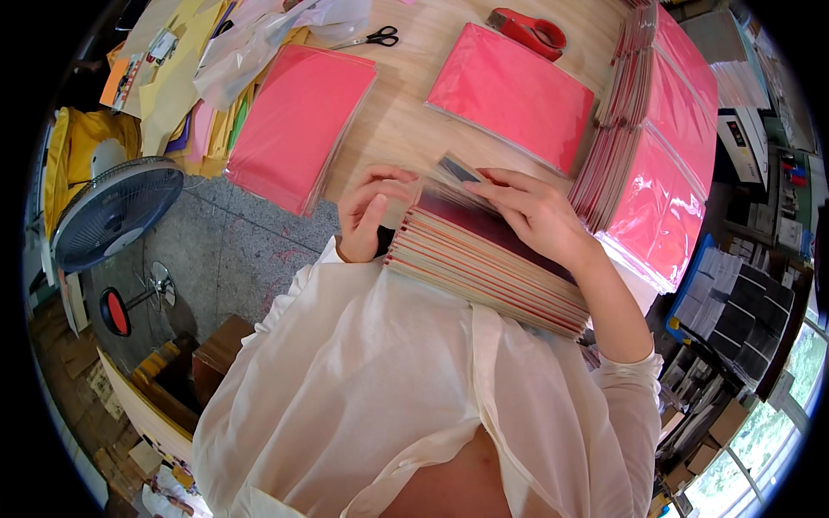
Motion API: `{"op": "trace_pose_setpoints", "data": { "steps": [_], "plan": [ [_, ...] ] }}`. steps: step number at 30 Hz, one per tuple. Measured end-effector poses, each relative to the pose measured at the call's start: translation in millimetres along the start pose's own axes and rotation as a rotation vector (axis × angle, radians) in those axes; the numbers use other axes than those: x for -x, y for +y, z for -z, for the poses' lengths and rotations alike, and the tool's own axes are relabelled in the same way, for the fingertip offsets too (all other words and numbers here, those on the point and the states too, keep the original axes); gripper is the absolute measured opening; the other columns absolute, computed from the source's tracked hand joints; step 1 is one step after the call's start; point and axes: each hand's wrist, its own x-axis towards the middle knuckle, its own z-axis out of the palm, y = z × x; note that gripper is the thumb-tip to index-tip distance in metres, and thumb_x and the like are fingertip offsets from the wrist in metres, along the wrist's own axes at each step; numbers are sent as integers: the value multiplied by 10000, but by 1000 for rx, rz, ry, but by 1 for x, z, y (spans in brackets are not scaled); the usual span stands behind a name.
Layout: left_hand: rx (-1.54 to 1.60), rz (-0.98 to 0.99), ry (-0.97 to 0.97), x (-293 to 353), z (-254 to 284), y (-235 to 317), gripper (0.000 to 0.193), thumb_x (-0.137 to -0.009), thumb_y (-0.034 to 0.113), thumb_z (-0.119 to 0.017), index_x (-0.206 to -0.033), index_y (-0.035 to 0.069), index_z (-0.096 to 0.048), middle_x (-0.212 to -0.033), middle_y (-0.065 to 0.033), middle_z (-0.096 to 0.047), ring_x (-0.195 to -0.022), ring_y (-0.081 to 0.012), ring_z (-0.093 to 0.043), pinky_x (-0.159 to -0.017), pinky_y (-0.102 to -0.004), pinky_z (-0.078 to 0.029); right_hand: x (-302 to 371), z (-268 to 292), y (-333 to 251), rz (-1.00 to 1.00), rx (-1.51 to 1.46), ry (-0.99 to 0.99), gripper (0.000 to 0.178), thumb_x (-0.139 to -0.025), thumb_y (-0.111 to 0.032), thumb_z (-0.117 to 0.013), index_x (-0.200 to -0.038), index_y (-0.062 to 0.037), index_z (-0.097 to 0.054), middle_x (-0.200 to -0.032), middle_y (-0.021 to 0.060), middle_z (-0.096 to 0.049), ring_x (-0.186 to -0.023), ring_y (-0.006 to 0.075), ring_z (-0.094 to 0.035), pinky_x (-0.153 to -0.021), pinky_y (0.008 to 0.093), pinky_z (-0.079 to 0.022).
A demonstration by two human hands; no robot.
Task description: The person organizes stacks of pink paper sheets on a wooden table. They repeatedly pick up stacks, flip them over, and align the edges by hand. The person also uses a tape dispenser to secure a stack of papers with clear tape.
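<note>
In front of my body stands a thick stack of thin bound items with dark red covers [484, 226], their cream and red edges facing me. My right hand [540, 216] rests over the top of the stack, its fingers closed on a small flat dark grey strip with a clear border [458, 168]. What exactly the strip is, I cannot tell. By the stack's left end is my left hand [367, 216], fingers curled and thumb apart. Clear film [404, 194] lies against its fingertips; no grip on it shows.
Pink packs in clear wrap lie at left [298, 121] and centre back [514, 95]; a tall pink pile [661, 164] stands at right. Scissors [376, 37], a red tape dispenser [528, 33] and coloured papers [186, 95] sit farther back. A fan [117, 211] stands left.
</note>
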Motion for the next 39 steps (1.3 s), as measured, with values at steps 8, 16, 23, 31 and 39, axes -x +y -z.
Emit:
{"op": "trace_pose_setpoints", "data": {
  "steps": [8,16,23,31,39],
  "plan": [
    [13,9,9,10,7,-3,466,-1021,292,-414,-945,-76,-690,-1068,-196,-592,-1090,-328,-545,-1004,-450,-375,0,1,-6,-8,-37,30,338,-877,-223,-689,-1210,-159,-688,-1224,138,-650,-1067,298,-654,-896,375,-545],
    [-140,56,-150,-3,1,8,469,-1009,294,-395,-1045,-48,-713,-1181,-166,-567,-1134,-272,-527,-1036,-391,-358,0,3,-11,6,-50,15,360,-877,-196,-684,-1235,-159,-672,-1240,146,-641,-1077,310,-650,-891,376,-549],
    [-102,-84,54,8,5,-6,469,-996,287,-392,-1121,-34,-710,-1165,-153,-577,-1125,-287,-508,-999,-415,-370,-4,3,-5,31,-45,62,392,-885,-101,-635,-1269,-179,-649,-1236,144,-640,-1070,313,-649,-875,369,-562],
    [-266,-120,-59,8,10,1,591,-1033,402,-312,-1110,-32,-707,-1210,-196,-551,-1147,-319,-478,-1012,-455,-332,-2,6,-11,42,-67,10,392,-890,-160,-651,-1281,-177,-642,-1217,145,-651,-1074,306,-649,-899,395,-548],
    [-148,3,42,4,0,6,552,-1014,388,-353,-925,-29,-704,-1227,-190,-493,-1173,-289,-443,-1066,-440,-259,-6,6,-9,13,11,6,410,-875,-59,-622,-1253,-214,-661,-1214,141,-653,-1072,297,-652,-876,387,-557]
  ]
}}
